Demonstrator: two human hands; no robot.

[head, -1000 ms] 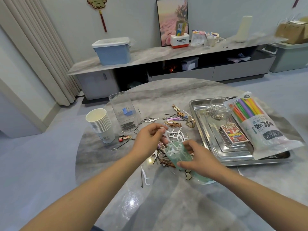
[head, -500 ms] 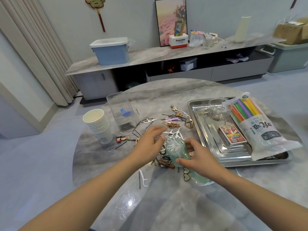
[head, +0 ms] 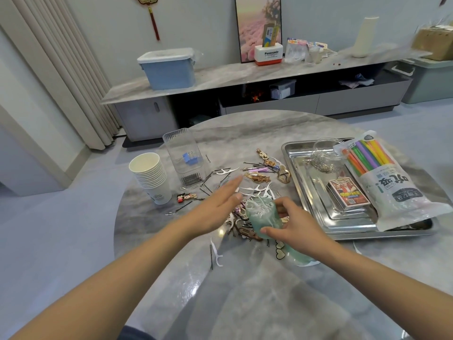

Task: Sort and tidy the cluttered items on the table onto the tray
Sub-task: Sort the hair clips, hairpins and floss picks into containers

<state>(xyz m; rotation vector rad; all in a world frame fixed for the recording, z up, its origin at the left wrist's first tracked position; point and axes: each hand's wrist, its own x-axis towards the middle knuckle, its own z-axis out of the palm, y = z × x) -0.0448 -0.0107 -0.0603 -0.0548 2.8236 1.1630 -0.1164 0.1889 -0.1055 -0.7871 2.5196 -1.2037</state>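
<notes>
Our right hand (head: 297, 225) pinches the green cup (head: 263, 217) of floss picks above the round marble bench (head: 245, 290), beside the steel tray (head: 318, 217); left hand (head: 215, 209) spread flat. Grey sideboard (head: 245, 74) behind.

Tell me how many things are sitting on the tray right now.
3. A glass jar of silvery clips stands at the far end of the tray, a card deck lies in the middle, and a straw bag lies along the right side. The bag may hide more.
</notes>
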